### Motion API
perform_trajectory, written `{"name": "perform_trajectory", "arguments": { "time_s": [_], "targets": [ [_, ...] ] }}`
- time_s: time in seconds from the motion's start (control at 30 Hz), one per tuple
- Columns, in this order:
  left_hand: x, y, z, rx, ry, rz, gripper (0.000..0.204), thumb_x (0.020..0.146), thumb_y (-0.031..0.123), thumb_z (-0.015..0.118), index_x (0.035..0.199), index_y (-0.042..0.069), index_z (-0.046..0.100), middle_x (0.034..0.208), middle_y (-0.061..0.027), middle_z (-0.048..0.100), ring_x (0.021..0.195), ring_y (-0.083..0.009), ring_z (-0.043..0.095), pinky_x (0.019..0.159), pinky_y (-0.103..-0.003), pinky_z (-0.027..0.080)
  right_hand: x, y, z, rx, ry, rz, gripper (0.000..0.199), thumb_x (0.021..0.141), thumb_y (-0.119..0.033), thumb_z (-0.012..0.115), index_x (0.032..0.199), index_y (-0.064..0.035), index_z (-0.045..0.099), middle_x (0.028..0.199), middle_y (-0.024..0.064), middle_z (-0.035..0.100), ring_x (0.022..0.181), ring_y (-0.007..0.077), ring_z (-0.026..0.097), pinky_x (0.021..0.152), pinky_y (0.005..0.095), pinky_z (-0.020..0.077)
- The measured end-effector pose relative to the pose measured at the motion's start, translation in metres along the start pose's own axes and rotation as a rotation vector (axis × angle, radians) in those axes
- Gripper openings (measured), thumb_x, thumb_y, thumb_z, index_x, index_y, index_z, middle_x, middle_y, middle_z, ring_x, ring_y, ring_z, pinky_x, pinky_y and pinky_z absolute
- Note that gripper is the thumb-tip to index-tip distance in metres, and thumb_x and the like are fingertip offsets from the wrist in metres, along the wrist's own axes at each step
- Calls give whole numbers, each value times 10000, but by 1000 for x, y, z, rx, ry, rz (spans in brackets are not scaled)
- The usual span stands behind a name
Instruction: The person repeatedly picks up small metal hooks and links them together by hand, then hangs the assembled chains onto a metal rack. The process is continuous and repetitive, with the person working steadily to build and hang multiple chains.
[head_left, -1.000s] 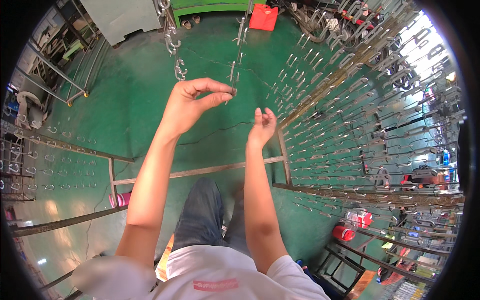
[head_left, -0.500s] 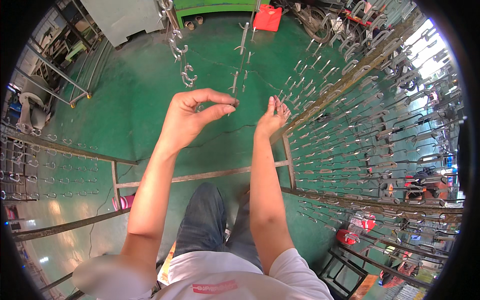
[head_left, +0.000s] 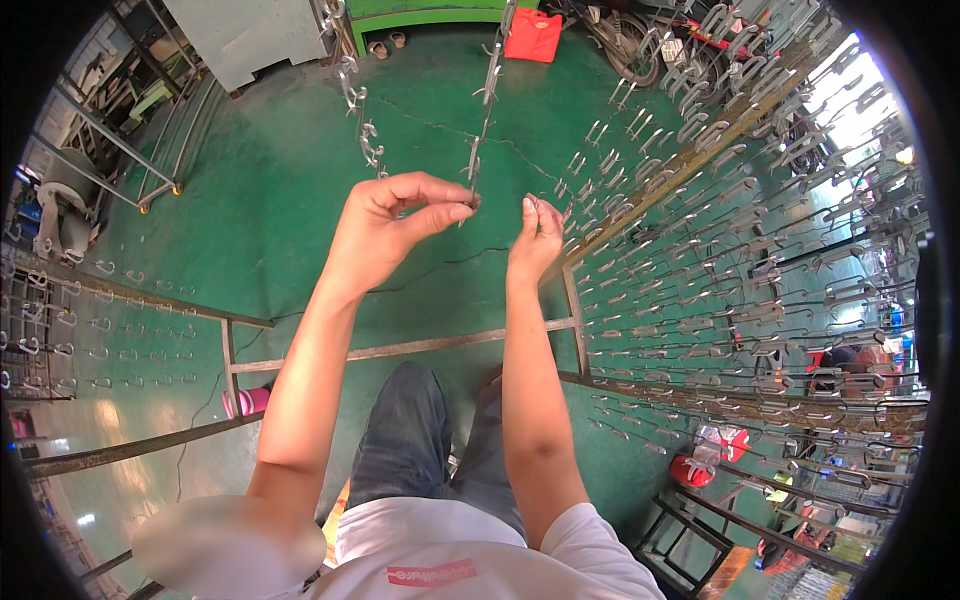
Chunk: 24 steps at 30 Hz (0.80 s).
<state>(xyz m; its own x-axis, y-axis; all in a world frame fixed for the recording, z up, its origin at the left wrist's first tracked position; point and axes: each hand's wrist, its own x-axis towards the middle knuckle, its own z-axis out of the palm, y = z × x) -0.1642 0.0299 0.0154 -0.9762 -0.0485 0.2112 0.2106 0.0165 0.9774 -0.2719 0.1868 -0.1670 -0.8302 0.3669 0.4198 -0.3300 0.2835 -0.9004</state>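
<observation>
My left hand pinches the bottom of a hanging hook strand between thumb and forefinger. The strand is a thin upright line with short metal hooks branching off it, and it runs up past the top of the view. My right hand is a short way to the right, apart from the strand and beside the near edge of the rack. Its thumb and fingers are closed together; whatever they hold is too small to make out. Behind my left hand a second strand of curved metal hooks hangs down.
On the right stands a rack with a rusty bar and many rows of hanging metal pieces. A lower crossbar spans in front of my legs. Small hooks hang at left. A red bag lies on the green floor ahead.
My right hand has drawn left, away from the rack, and its fingers have closed. My left hand keeps its pinch almost in place. The strand now hangs more tilted, and the rack's pieces have shifted.
</observation>
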Motion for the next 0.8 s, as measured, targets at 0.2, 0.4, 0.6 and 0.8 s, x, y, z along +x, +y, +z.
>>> {"name": "perform_trajectory", "arguments": {
  "time_s": [0.2,0.4,0.6,0.8],
  "targets": [
    [1,-2,-4,-31,-13,6,114,836,20,682,945,9,711,914,-59,709,866,-111,644,800,-259,511,-31,-21,-21,104,-182,112,209,915,-162,608,965,20,696,927,100,671,806,163,630,756,290,497],
    [-1,-3,-10,-109,-39,21,124,845,-5,658,964,-6,695,915,-81,702,867,-138,657,793,-264,523,-44,-91,-53,433,-619,259,185,921,-137,585,964,10,689,839,86,683,780,147,649,713,275,504],
    [-4,2,-7,-83,-36,-13,126,840,-35,645,954,-4,690,934,-104,698,866,-172,666,771,-286,535,-31,-140,-54,407,-828,116,177,924,-134,578,944,3,690,804,68,693,767,140,653,705,269,496],
    [-5,-1,-6,-87,-48,8,121,839,-11,659,954,-5,697,909,-83,700,844,-142,661,756,-273,537,-28,-145,-51,411,-854,96,186,921,-152,587,933,1,691,778,62,694,762,132,647,695,265,489]
  ]
}}
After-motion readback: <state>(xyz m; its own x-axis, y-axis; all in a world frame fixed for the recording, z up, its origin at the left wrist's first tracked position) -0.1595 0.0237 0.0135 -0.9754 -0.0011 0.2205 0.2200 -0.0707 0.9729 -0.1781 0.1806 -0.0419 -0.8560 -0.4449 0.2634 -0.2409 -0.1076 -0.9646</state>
